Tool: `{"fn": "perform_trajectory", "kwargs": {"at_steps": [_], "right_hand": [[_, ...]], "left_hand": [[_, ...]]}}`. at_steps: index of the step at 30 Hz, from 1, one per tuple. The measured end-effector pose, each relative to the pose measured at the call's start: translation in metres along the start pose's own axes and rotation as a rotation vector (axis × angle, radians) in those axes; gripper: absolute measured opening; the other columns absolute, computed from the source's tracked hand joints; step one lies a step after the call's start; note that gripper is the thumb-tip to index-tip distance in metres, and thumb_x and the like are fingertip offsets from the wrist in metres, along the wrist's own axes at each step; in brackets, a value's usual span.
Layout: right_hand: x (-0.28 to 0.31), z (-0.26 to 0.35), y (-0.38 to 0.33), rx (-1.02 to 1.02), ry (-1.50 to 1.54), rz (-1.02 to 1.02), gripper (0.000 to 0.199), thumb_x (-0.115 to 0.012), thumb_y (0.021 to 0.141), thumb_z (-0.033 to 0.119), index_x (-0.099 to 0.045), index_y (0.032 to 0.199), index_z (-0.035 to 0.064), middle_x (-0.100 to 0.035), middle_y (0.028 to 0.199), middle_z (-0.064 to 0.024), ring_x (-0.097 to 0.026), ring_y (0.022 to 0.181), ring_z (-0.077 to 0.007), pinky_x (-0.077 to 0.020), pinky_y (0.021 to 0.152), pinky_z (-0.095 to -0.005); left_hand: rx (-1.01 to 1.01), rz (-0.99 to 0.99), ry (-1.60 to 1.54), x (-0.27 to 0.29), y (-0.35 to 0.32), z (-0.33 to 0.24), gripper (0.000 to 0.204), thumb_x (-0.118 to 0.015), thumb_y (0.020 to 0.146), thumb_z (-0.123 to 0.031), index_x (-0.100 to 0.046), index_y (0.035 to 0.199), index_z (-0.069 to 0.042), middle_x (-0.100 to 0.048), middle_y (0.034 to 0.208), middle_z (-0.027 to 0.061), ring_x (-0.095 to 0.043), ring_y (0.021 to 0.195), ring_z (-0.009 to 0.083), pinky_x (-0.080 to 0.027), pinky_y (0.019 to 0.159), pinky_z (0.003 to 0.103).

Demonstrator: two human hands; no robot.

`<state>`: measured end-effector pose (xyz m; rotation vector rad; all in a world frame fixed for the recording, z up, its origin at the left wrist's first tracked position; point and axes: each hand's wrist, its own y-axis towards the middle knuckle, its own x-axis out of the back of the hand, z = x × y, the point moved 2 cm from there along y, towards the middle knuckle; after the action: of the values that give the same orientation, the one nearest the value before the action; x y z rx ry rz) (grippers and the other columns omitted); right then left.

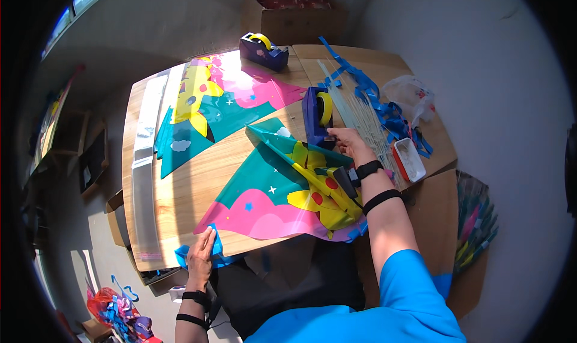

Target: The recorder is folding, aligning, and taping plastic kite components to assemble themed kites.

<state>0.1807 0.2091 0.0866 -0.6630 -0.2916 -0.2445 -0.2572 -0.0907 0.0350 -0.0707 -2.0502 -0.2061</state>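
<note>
Two bright printed kites lie on the wooden table [180,192], which fills most of the view. Farther off lies the far kite [222,105], teal, pink and yellow, spread flat toward the table's back edge. Closer, the near kite [282,192] lies flat just in front of the person, its pink lower edge reaching the table's front edge and its tip pointing toward the middle of the table. Along the table's left side runs a long clear plastic sleeve [144,162]. On the right, a spread of thin pale rods [363,120] lies among loose blue ribbon strips [375,99]. A cardboard box [294,15] stands beyond the table's back edge. One dark blue tape dispenser [317,116] stands beside the near kite's tip; a second dispenser [263,50] stands at the far edge. The right hand [345,141] touches the nearer dispenser, fingers closed at its front. The left hand [201,256] lies open, pressing the kite's blue corner tail [213,250] flat at the table's front edge.
</note>
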Motion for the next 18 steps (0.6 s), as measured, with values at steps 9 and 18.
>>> {"fn": "perform_trajectory", "kwargs": {"at_steps": [9, 18], "right_hand": [[0.009, -0.013, 0.009, -0.025, 0.294, 0.207, 0.011, -0.068, 0.089, 0.015, -0.065, 0.096, 0.0067, -0.063, 0.085, -0.0048, -0.054, 0.074, -0.0156, -0.0538, 0.075, -0.0438], [0.028, -0.019, -0.020, -0.032, 0.508, 0.339, 0.017, -0.069, 0.087, 0.019, -0.066, 0.100, 0.0078, -0.062, 0.092, -0.0011, -0.057, 0.085, -0.0165, -0.0417, 0.091, -0.0688]], "left_hand": [[-0.015, 0.012, -0.069, 0.001, 0.005, 0.000, 0.065, -0.051, 0.072, 0.017, -0.061, 0.130, -0.011, -0.058, 0.134, 0.0074, -0.063, 0.108, 0.0296, -0.051, 0.094, 0.036], [-0.032, 0.032, -0.078, 0.005, 0.010, -0.002, 0.060, -0.053, 0.075, 0.017, -0.060, 0.130, -0.008, -0.058, 0.133, 0.0098, -0.063, 0.110, 0.0301, -0.051, 0.094, 0.035]]}}
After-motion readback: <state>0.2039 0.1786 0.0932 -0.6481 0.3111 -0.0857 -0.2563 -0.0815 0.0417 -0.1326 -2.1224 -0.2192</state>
